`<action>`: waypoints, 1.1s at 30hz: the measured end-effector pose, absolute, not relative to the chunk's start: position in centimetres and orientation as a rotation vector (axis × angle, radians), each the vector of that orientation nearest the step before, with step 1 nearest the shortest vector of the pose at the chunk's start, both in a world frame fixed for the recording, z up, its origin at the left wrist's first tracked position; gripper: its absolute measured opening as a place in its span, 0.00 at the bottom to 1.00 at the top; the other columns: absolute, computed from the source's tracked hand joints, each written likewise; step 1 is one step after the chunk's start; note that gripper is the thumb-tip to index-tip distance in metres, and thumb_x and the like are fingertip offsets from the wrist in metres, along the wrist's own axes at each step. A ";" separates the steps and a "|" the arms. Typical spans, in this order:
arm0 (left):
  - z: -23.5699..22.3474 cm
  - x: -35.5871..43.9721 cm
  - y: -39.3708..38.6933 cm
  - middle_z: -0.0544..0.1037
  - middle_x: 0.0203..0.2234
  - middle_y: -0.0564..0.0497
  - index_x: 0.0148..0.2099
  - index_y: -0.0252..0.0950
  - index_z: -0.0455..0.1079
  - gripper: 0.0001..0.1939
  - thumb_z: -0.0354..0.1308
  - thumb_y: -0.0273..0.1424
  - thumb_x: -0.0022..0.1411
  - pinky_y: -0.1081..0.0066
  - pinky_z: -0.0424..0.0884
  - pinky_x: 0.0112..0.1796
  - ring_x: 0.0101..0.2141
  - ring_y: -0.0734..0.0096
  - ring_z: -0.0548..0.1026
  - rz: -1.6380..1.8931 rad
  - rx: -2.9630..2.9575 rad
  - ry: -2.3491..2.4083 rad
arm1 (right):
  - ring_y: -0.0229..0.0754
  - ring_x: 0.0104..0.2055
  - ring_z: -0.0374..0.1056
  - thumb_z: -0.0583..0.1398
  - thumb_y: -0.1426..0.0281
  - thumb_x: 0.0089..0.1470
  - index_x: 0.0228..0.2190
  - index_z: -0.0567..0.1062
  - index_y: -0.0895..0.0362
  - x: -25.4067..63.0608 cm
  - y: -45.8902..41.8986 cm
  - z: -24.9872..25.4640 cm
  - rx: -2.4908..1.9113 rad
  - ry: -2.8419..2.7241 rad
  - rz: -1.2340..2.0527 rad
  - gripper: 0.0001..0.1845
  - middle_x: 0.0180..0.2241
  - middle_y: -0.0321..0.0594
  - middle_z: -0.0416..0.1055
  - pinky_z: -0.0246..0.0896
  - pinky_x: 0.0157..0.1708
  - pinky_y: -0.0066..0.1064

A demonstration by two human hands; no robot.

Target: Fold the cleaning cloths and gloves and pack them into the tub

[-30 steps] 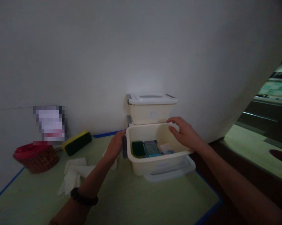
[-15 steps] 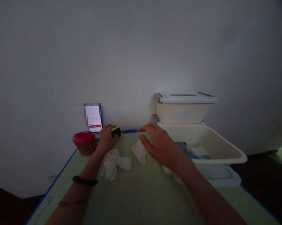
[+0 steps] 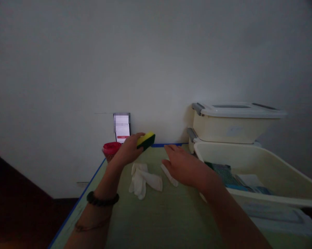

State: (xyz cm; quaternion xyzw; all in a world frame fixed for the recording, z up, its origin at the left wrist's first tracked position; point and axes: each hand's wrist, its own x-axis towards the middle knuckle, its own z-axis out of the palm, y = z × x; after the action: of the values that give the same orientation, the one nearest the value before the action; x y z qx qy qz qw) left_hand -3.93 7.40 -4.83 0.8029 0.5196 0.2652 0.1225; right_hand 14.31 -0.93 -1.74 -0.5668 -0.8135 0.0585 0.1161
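My left hand (image 3: pixel 131 149) grips a yellow and dark green sponge (image 3: pixel 146 140) above the far part of the table. Its fingers close round the sponge's left end. My right hand (image 3: pixel 183 164) is stretched out with the palm down, its thumb apart from the fingers, holding nothing that I can see. Beneath it lies a white cloth item (image 3: pixel 169 175), partly hidden by the hand. Between my forearms a crumpled pair of white pieces, which look like socks or gloves (image 3: pixel 145 181), rests on the table.
A red-lined woven basket (image 3: pixel 111 148) stands at the far left, before a lit phone (image 3: pixel 122 128) leaning on the wall. On the right, a cream tub (image 3: pixel 288 169) holds several packets (image 3: pixel 224 174); a lidded box (image 3: pixel 223 128) stands behind it. The green tabletop (image 3: pixel 158 221) has blue edging.
My left hand has lifted the sponge, which now shows more and tilts up to the right. My right hand has flattened lower over the white cloth. The view has turned left.
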 end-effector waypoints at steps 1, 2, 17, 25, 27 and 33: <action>-3.6 -4.0 6.7 0.69 0.49 0.42 0.56 0.36 0.58 0.27 0.53 0.28 0.52 0.63 0.63 0.47 0.46 0.61 0.68 0.802 2.333 1.458 | 0.56 0.54 0.57 0.50 0.69 0.55 0.51 0.63 0.68 14.4 -1.5 -1.2 -1.638 -2.331 0.163 0.23 0.52 0.59 0.61 0.55 0.49 0.47; -2.3 -4.2 5.9 0.69 0.48 0.43 0.56 0.37 0.57 0.26 0.53 0.29 0.54 0.63 0.66 0.45 0.44 0.62 0.70 0.873 2.261 1.297 | 0.56 0.56 0.54 0.51 0.67 0.55 0.54 0.58 0.68 14.5 -2.0 -0.7 -1.622 -2.271 0.152 0.27 0.54 0.59 0.58 0.54 0.50 0.47; 1.6 -2.1 -0.1 0.60 0.51 0.43 0.56 0.39 0.52 0.36 0.61 0.43 0.48 0.58 0.66 0.46 0.48 0.58 0.65 0.778 2.676 1.006 | 0.37 0.20 0.65 0.44 0.62 0.60 0.52 0.58 0.59 18.9 -2.2 1.7 -1.445 -1.887 0.473 0.22 0.18 0.34 0.65 0.58 0.23 0.29; 2.1 -2.0 -0.2 0.63 0.45 0.46 0.54 0.39 0.52 0.30 0.59 0.39 0.52 0.62 0.68 0.42 0.43 0.62 0.66 0.775 2.718 0.936 | 0.41 0.32 0.66 0.58 0.52 0.47 0.53 0.56 0.53 19.9 -2.8 1.8 -1.335 -2.049 0.564 0.35 0.37 0.42 0.66 0.63 0.31 0.33; 2.2 -2.1 -0.3 0.63 0.45 0.46 0.54 0.39 0.52 0.31 0.60 0.39 0.51 0.63 0.68 0.41 0.43 0.62 0.67 0.716 2.679 0.902 | 0.43 0.38 0.65 0.65 0.53 0.36 0.53 0.55 0.52 20.2 -3.1 1.9 -1.322 -2.119 0.582 0.44 0.43 0.43 0.63 0.63 0.35 0.34; 2.0 -2.0 -0.6 0.64 0.46 0.45 0.55 0.39 0.52 0.36 0.64 0.41 0.46 0.65 0.68 0.43 0.44 0.61 0.67 0.721 2.594 0.796 | 0.41 0.40 0.63 0.66 0.59 0.38 0.49 0.58 0.51 20.3 -3.8 2.5 -1.270 -2.177 0.467 0.37 0.44 0.39 0.63 0.62 0.37 0.31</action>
State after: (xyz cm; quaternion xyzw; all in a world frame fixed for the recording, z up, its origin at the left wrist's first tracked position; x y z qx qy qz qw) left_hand -2.00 -0.63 2.04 0.9111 0.2795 0.2531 0.1665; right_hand 20.31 -3.85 2.45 -0.4750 -0.8139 0.1748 0.2852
